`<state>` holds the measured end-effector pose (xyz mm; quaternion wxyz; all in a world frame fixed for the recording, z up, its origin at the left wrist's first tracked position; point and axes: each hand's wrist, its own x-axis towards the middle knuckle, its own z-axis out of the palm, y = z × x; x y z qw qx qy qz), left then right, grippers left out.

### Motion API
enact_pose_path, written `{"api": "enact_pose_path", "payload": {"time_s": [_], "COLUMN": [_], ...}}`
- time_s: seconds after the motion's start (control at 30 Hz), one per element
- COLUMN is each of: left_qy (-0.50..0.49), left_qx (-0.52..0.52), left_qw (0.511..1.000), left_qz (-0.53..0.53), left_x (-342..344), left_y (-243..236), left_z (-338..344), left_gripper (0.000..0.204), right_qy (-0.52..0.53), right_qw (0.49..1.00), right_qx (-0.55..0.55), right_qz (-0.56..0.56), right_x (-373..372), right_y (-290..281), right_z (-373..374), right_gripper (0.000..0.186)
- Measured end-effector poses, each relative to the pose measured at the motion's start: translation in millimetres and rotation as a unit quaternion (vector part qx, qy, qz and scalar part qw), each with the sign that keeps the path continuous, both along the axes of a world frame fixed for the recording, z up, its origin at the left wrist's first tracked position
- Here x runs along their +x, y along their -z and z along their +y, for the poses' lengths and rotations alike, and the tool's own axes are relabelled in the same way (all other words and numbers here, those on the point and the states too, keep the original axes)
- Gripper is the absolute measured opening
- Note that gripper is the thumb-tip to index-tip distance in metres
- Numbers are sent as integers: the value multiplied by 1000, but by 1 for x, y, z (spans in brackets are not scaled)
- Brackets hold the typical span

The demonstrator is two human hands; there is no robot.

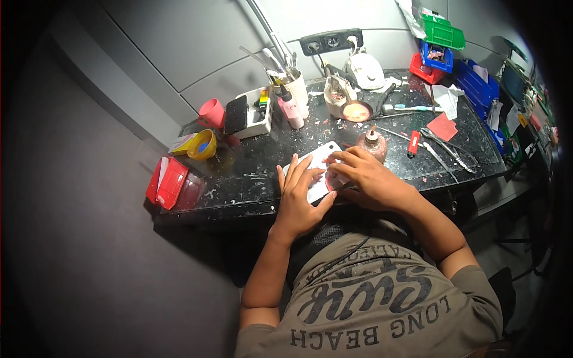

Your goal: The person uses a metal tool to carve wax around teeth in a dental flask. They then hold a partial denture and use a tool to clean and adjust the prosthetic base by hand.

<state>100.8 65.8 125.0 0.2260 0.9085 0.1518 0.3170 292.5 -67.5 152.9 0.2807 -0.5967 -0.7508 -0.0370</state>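
Note:
A white board [319,190] with a small hole in its corner lies at the black table's front edge. My left hand [298,200] rests over its left side, fingers stretched and apart, thumb toward the middle. From the right, my right hand [373,179] reaches over the board with bent fingers. Beneath those fingers shows a pinkish piece [335,181]; its shape is mostly covered, so its kind cannot be made out. Reddish bits lie on the board near the fingertips. Just behind my right hand stands a squat bottle [373,144] of pinkish material with a nozzle cap.
On the black tabletop [250,179] stand a pink squeeze bottle [291,110], a small pan [356,111], a yellow bowl [203,145] and a red mug [211,113]. Rightward lie a red lighter [413,144], pliers [447,149] and a knife-like tool [440,161]. A red bin [170,183] sits at the left edge.

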Motion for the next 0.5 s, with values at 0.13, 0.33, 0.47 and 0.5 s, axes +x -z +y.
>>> {"api": "enact_pose_path", "payload": {"time_s": [0.13, 0.33, 0.47, 0.5], "left_qy": [24, 50, 59, 57], "left_qx": [60, 101, 106, 105], "left_qw": [997, 993, 992, 992], "left_qz": [-30, -30, -35, -44], "left_x": [-10, -11, -12, -12], "left_y": [10, 15, 18, 20], "left_z": [-9, -8, -5, -5], "left_gripper": [36, 28, 30, 30], "right_qy": [-10, -11, -13, -13], "right_qw": [1000, 1000, 998, 997], "right_qx": [10, -26, -5, -4], "right_qz": [-3, -8, -67, -75], "right_x": [7, 7, 10, 10], "right_y": [7, -2, -7, -8], "right_z": [1, 3, 4, 5], "right_gripper": [53, 51, 46, 43]}}
